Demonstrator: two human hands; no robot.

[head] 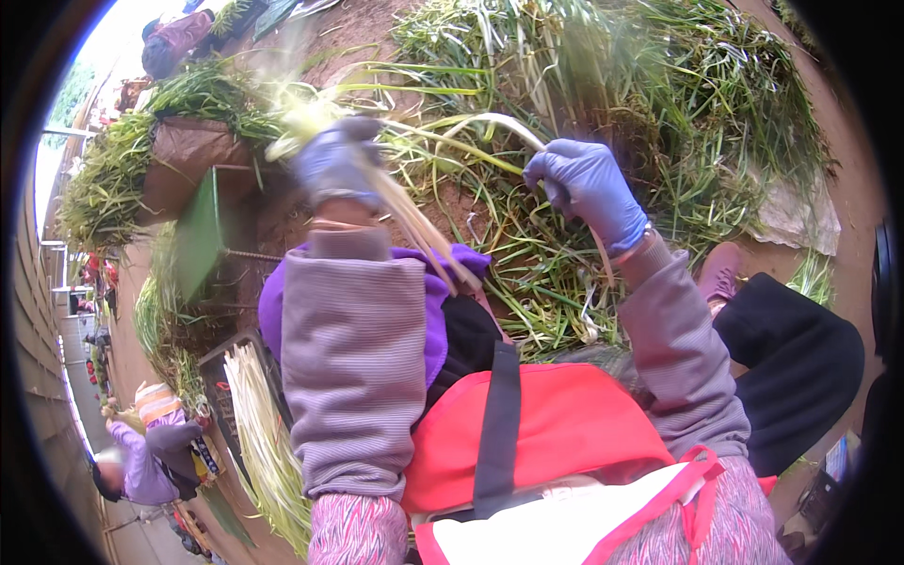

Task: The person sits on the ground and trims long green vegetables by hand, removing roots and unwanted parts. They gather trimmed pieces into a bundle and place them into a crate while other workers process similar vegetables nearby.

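My left hand (335,166), in a blue-violet glove and blurred, grips a bunch of pale leafy stalks (417,219). Their lower ends point down over my lap, and the yellow-green leafy part (300,113) fans out beyond the glove. My right hand (590,187), gloved alike, pinches long yellow-green leaves (487,150) that stretch across between both hands. A thin pale strip (604,258) hangs below the right glove. Under and beyond the hands, loose green leaves (551,282) cover the ground.
A large heap of long-leaved greens (678,106) lies ahead. Cleaned pale stalks (258,417) fill a dark crate to my left. Near a green panel (201,233), more greens (106,176) are piled. Another person (145,459) sits further left; a pale sheet (801,212) lies right.
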